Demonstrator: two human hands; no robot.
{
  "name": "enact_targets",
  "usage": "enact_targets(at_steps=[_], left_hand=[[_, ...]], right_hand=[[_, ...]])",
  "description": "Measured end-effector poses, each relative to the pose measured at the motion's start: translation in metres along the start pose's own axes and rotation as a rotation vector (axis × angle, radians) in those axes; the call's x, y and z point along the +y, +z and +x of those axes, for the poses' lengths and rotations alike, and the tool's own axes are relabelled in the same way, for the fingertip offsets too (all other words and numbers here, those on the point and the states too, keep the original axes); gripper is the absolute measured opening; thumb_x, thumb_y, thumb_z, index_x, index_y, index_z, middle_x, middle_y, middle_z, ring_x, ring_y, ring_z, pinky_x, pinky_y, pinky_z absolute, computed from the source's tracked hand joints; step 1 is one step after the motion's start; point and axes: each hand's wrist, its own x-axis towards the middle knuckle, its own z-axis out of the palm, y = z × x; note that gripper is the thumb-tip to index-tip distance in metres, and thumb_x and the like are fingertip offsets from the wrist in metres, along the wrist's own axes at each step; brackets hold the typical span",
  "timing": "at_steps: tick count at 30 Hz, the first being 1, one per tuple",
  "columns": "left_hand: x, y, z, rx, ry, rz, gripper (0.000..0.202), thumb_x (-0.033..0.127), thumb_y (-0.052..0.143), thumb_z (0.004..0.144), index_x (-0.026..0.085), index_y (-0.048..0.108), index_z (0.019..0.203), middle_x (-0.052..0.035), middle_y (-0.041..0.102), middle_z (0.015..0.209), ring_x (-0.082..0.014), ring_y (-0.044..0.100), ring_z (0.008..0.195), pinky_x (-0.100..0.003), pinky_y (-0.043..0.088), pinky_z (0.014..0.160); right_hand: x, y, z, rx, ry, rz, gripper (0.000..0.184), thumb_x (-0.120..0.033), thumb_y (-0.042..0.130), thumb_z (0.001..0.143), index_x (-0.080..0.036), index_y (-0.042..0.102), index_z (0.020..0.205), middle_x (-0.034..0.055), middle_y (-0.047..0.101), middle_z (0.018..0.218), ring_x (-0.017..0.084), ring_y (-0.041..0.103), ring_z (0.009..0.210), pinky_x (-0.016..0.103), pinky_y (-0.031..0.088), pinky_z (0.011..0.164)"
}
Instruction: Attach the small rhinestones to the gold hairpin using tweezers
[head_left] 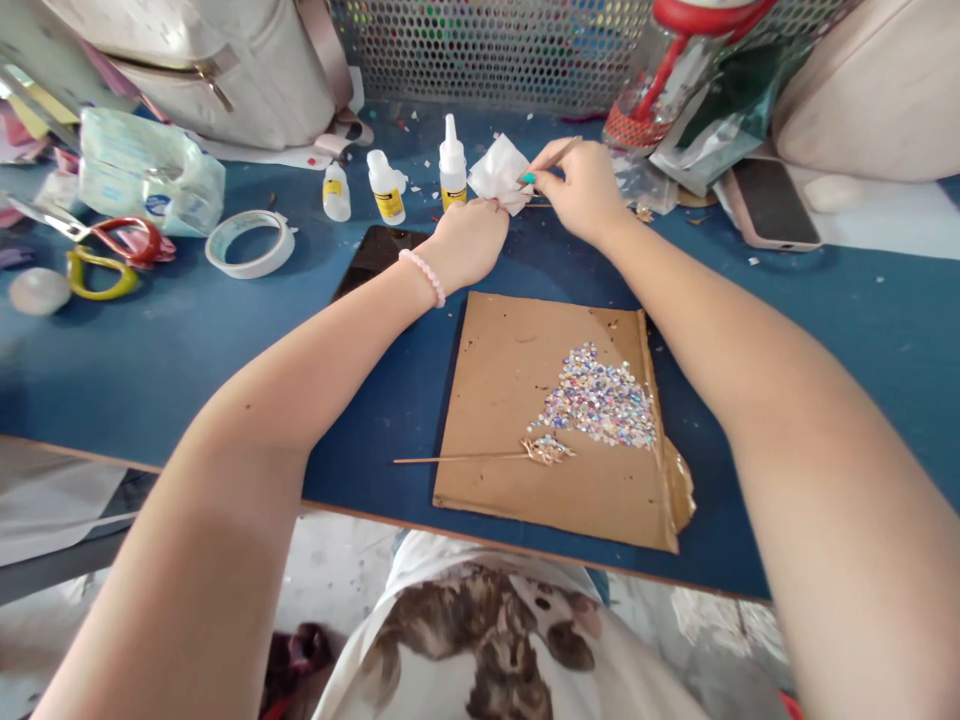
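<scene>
"At the far side of the table point(375, 400), what worries you?"

"The white tissue point(496, 170). The right hand point(589, 188) pinches a slim tool point(559, 154) between its fingers, the tip at the tissue, so a hard jab could tear it."

"And the left hand point(474, 240)?"

"It's at the tissue's near edge, but its fingers are mostly hidden; I can't tell whether they grip. Just beyond it stands a nozzle bottle point(452, 168); a careless push could tip that over."

"Anything nearer the body?"

"Loose gems point(600, 400) lie spread on the cardboard point(495, 385), near the right forearm point(675, 290). A low sweep could jolt and scatter them. The ornamented stick point(529, 453) juts past the cardboard's left edge, so the left arm point(352, 320), drawn back low, could flick it off."
</scene>
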Motion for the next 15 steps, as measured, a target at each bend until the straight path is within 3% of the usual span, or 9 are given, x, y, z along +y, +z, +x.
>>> enact_targets(at_steps=[4,10,15], left_hand=[[0.001,-0.002,-0.001,-0.020,-0.015,-0.031,0.054,0.041,0.035,0.102,0.013,0.048,0.147,-0.0109,0.058,0.146,-0.0310,0.049,0.135,-0.048,0.038,0.114],[0.003,-0.006,-0.004,-0.029,-0.023,-0.029,0.048,0.025,0.025,0.104,0.012,0.050,0.143,-0.0123,0.057,0.147,-0.0281,0.052,0.129,-0.047,0.038,0.113],[0.004,-0.005,-0.004,-0.016,-0.019,-0.015,0.046,0.021,0.026,0.104,0.011,0.052,0.141,-0.0133,0.059,0.144,-0.0289,0.055,0.127,-0.048,0.041,0.110]], right_hand=[[0.002,-0.007,0.001,0.022,-0.014,0.016,0.029,-0.060,0.061,0.080,-0.033,0.070,0.080,0.0036,0.080,0.108,0.030,0.067,0.105,0.049,0.050,0.101],[-0.002,0.001,0.000,-0.041,-0.017,0.003,0.017,-0.050,0.063,0.080,-0.034,0.070,0.077,0.0026,0.079,0.107,0.034,0.068,0.110,0.051,0.051,0.103],[-0.001,0.002,0.000,-0.002,0.013,0.058,0.016,-0.047,0.065,0.077,-0.033,0.068,0.072,0.0035,0.079,0.108,0.035,0.066,0.111,0.052,0.047,0.106]])
